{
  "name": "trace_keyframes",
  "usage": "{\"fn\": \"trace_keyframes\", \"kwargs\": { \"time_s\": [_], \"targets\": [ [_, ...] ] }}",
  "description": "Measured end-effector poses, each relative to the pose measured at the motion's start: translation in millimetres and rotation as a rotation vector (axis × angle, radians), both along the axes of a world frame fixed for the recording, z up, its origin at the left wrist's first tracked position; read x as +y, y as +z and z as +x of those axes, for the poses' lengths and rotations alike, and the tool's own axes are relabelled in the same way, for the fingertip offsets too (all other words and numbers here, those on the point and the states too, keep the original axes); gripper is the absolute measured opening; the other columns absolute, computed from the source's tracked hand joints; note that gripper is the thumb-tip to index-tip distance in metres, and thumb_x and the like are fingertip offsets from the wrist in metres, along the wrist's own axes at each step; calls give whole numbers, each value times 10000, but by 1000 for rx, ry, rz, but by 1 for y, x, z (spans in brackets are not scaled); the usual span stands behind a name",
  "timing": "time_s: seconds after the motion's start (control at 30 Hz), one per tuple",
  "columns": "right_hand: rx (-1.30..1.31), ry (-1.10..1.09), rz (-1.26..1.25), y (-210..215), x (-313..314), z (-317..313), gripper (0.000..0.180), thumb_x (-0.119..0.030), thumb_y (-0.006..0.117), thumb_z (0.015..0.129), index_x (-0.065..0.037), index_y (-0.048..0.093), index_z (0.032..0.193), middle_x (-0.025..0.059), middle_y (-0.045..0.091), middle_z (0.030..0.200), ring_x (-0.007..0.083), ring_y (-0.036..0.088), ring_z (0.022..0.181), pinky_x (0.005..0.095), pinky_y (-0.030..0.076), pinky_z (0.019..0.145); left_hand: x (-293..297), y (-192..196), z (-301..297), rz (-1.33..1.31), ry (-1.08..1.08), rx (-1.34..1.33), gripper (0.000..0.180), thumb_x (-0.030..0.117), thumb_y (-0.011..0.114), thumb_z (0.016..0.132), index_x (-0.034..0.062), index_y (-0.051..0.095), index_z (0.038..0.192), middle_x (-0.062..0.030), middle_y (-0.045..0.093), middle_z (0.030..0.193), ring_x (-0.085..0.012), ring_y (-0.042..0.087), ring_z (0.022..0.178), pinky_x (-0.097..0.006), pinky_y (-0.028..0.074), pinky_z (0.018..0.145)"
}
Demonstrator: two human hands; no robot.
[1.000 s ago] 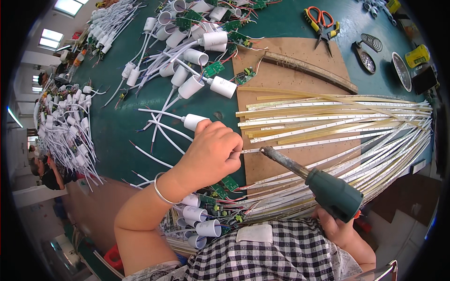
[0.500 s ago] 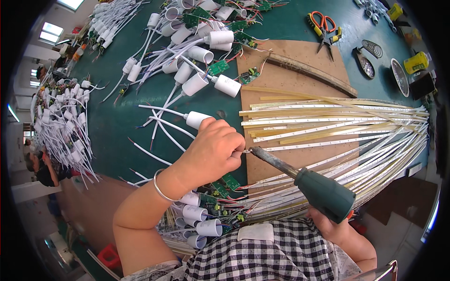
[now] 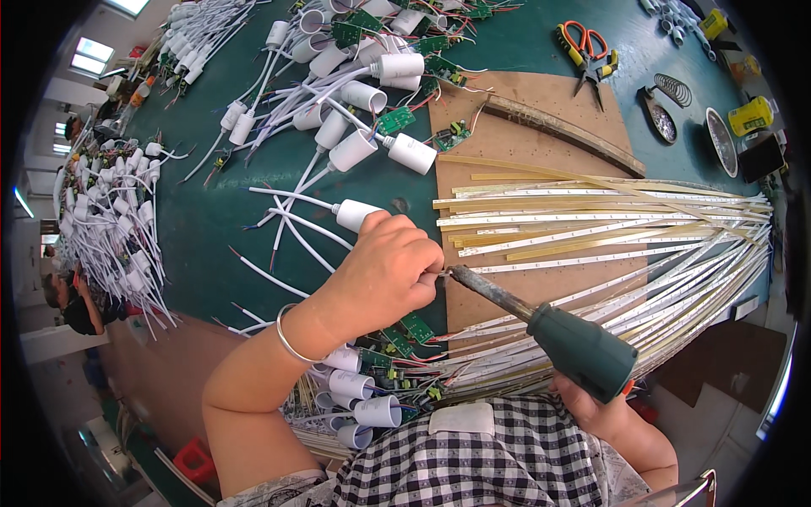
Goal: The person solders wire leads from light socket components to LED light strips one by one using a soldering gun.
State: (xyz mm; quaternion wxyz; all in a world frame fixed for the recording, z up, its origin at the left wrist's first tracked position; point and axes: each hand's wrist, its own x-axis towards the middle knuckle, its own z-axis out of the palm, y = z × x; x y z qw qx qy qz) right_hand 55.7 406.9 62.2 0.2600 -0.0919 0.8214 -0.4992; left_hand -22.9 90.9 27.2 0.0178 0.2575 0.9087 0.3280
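Observation:
My left hand [image 3: 384, 266] is closed in a pinch over the table, left of the brown board. A small thin end pokes out at its fingertips; what it belongs to is hidden in the hand. A white cylindrical cap [image 3: 353, 215] with a white cable sticks out beyond the knuckles; I cannot tell whether the fingers hold it. My right hand [image 3: 596, 407] grips the dark green handle of a soldering iron [image 3: 583, 351] from below. The iron points up and left, its dark tip at or very near the left fingertips.
LED strips [image 3: 591, 215] fan across the brown board [image 3: 498, 313]. White caps with cables and circuit boards [image 3: 363, 97] lie in piles behind and left. Orange-handled pliers [image 3: 587, 59], a dark bar [image 3: 562, 135], a coiled iron stand [image 3: 663, 106] and a metal dish [image 3: 721, 139] are at the far right.
The soldering iron's handle has shifted very slightly left. Its tip stays by my left fingertips, and my left hand keeps its pinch.

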Motion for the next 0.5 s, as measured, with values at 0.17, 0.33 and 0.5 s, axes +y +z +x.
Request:
{"fn": "trace_keyframes", "kwargs": {
  "time_s": [0.17, 0.33, 0.5],
  "targets": [
    [131, -13, -221, -5, 7, 0, 478, -210, 565, 943, 60, 429, 1313, 165, 598, 1135, 203, 624, 717, 305, 519, 646, -1, 3, -1, -11, -14, -8, 138, 25, 671, 641, 84, 570, 713, -30, 544, 687, -230, 539, 769, -360, 378, 805],
    [181, -392, -350, 2, 13, 8, 580, -295, 634, 916, 57, 426, 1328, 177, 563, 1233, 139, 604, 609, 214, 438, 471, -1, -1, -2, -24, -27, -4, 118, 38, 669, 653, 81, 579, 717, -29, 551, 694, -227, 543, 776, -364, 381, 814],
    [810, -558, -77, 52, 90, -13, 558, -305, 629, 901, 80, 502, 1283, 172, 623, 1178, 77, 576, 625, 194, 414, 517, -5, -2, 4, -30, -15, 53, 80, 70, 659, 679, 82, 595, 725, -24, 567, 707, -217, 546, 772, -359, 386, 814]
  ]
}}
